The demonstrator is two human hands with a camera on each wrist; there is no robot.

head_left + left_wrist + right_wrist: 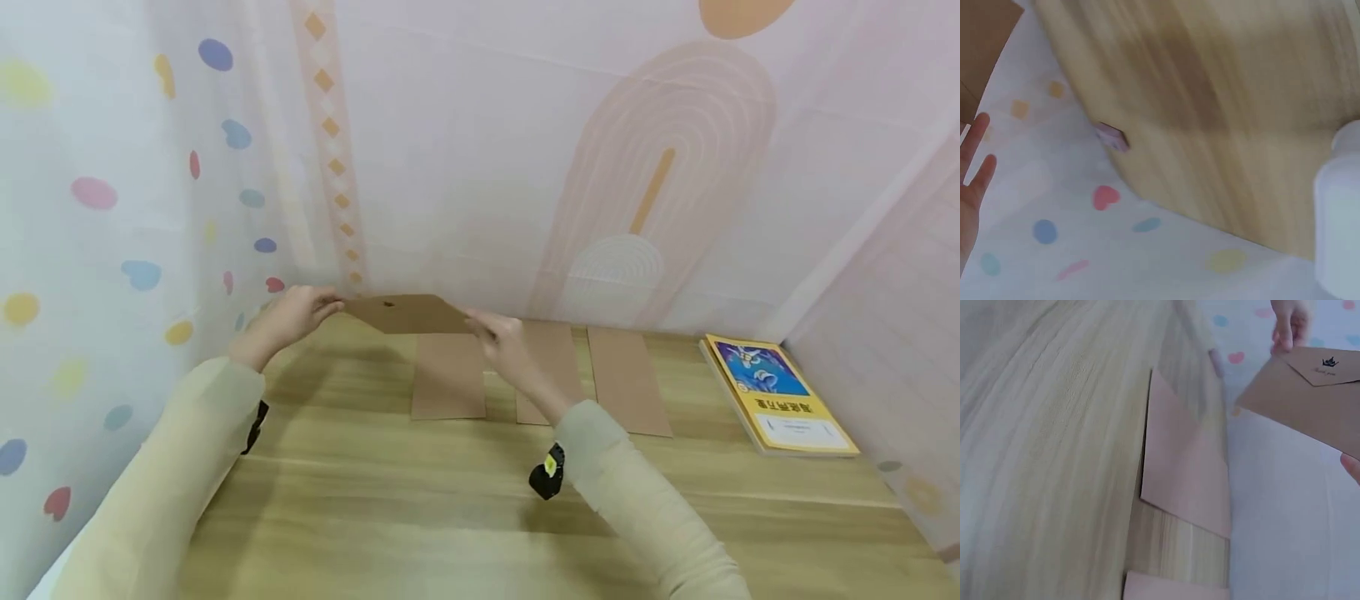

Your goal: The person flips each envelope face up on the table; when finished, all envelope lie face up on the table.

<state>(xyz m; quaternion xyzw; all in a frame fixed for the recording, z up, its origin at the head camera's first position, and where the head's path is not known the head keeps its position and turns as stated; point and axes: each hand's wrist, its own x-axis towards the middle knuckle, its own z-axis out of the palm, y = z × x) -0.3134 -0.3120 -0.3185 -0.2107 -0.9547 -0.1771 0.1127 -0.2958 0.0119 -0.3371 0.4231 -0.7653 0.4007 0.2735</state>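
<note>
A brown envelope (408,314) hangs above the wooden table (420,517), its long axis running side to side, pinched at either end by the left hand (288,315) and the right hand (504,340).

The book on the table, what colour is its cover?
The book is yellow with a blue picture; head view.

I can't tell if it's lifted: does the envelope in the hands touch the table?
Apart. In the head view the envelope is held up by the left hand and right hand, above the table; the right wrist view shows it raised too.
</note>
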